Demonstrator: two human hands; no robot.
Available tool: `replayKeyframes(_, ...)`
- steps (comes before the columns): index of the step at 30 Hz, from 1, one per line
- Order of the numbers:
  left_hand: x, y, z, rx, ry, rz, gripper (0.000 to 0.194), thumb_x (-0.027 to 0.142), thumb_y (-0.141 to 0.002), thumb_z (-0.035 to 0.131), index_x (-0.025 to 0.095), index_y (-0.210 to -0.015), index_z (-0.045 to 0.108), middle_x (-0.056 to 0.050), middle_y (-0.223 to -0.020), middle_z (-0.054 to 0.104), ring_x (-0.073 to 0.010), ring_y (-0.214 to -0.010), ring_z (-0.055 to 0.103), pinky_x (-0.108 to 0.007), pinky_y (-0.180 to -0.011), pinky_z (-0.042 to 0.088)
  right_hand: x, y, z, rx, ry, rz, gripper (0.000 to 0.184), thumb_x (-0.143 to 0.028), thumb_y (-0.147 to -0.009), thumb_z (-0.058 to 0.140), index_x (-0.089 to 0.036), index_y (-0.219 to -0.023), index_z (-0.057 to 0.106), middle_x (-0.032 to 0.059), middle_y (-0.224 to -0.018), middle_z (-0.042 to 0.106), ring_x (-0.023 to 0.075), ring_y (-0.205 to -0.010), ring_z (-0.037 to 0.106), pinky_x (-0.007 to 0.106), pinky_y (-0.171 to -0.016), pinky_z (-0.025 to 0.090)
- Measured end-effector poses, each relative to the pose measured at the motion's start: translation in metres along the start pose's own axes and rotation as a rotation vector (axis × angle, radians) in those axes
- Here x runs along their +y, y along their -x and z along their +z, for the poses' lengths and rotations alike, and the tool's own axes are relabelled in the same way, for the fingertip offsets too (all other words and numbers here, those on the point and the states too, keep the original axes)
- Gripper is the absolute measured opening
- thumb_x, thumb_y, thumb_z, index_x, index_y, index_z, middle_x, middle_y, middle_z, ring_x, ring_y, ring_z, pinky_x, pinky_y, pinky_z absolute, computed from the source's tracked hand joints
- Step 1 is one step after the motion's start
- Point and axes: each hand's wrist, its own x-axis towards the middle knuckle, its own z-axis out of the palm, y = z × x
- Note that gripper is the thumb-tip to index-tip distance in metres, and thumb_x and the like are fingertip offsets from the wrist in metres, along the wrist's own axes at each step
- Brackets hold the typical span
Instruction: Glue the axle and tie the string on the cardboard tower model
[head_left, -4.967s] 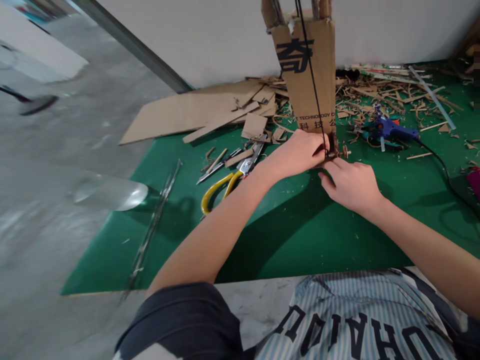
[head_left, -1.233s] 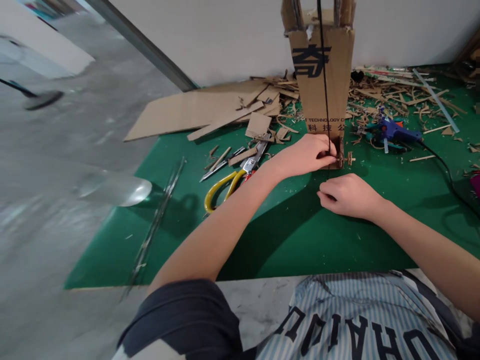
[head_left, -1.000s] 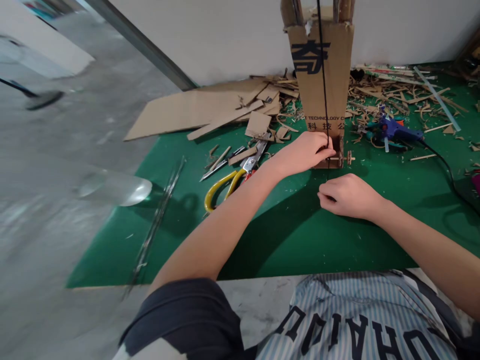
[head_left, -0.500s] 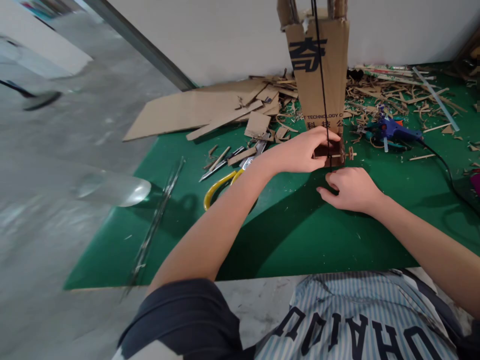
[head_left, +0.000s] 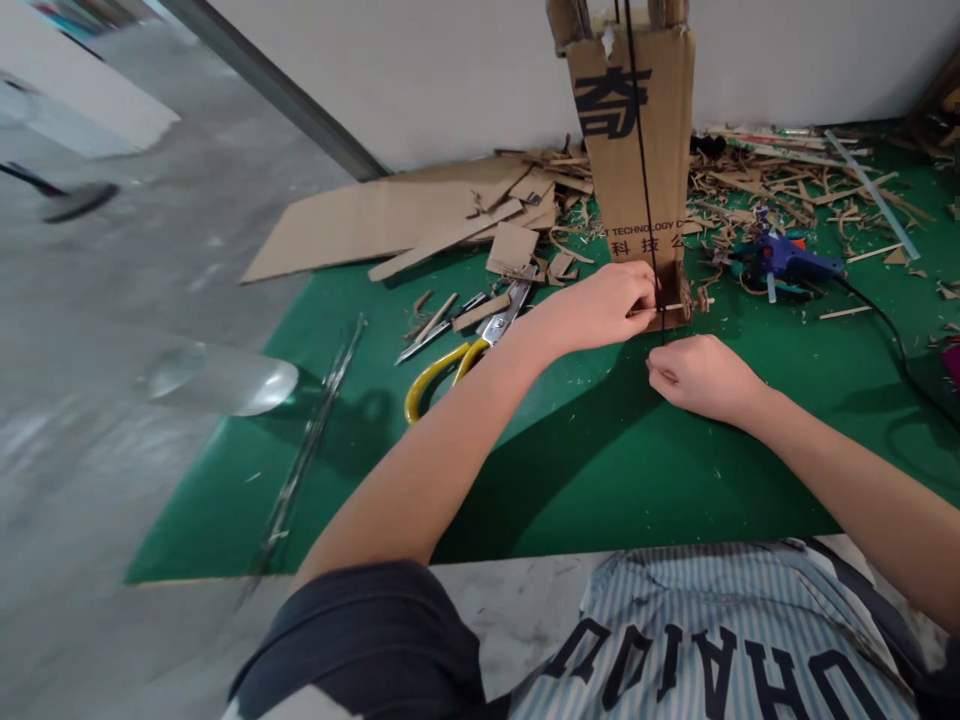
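A tall cardboard structure (head_left: 639, 180) with printed characters stands upright at the back of the green table. A black string (head_left: 643, 150) runs down its front to a thin wooden stick (head_left: 673, 308) crossing the base. At the stick's left part, my left hand (head_left: 611, 305) is closed, its fingertips pinching there beside the string; the exact contact is partly hidden. Just below and in front, my right hand (head_left: 701, 374) has its thumb and fingers pressed together on the lower end of the string. A small cardboard disc (head_left: 703, 299) sits on the stick's right end.
Yellow-handled scissors (head_left: 439, 380) and a utility knife (head_left: 442, 328) lie left of the structure. A blue glue gun (head_left: 799, 262) with a cord rests to the right. Cardboard scraps (head_left: 787, 190) cover the back. A clear plastic bottle (head_left: 255, 385) stands by the left edge.
My left hand's fingers, spread over the base before, have curled in at the stick. My right hand's thumb and fingers have closed together on the string.
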Motion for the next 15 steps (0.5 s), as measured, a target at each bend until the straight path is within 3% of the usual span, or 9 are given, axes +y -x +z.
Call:
replayKeyframes(6, 0.004, -0.001, 0.001, 0.028, -0.04, 0.001, 0.021, 0.017, -0.095, 0.051, 0.016, -0.079, 0.064, -0.012, -0.103, 0.068, -0.0225, -0.091, 0.066, -0.037, -0.086, 0.05, -0.002, -0.005, 0.002, 0.011, -0.018, -0.045, 0.027, -0.012, -0.093, 0.047, -0.018, -0.07, 0.06, -0.0001, -0.064, 0.052, 0.013, -0.06, 0.034, 0.031, -0.061, 0.021)
replayKeyframes(15, 0.005, -0.003, 0.002, 0.038, -0.048, 0.035, 0.022, 0.015, -0.093, 0.049, 0.017, -0.076, 0.062, -0.011, -0.095, 0.067, -0.0225, -0.088, 0.064, -0.037, -0.084, 0.051, -0.011, -0.018, 0.0, -0.046, 0.019, -0.103, 0.026, -0.013, -0.094, 0.049, -0.016, -0.08, 0.07, 0.003, -0.069, 0.061, 0.0144, -0.06, 0.042, 0.033, -0.063, 0.022)
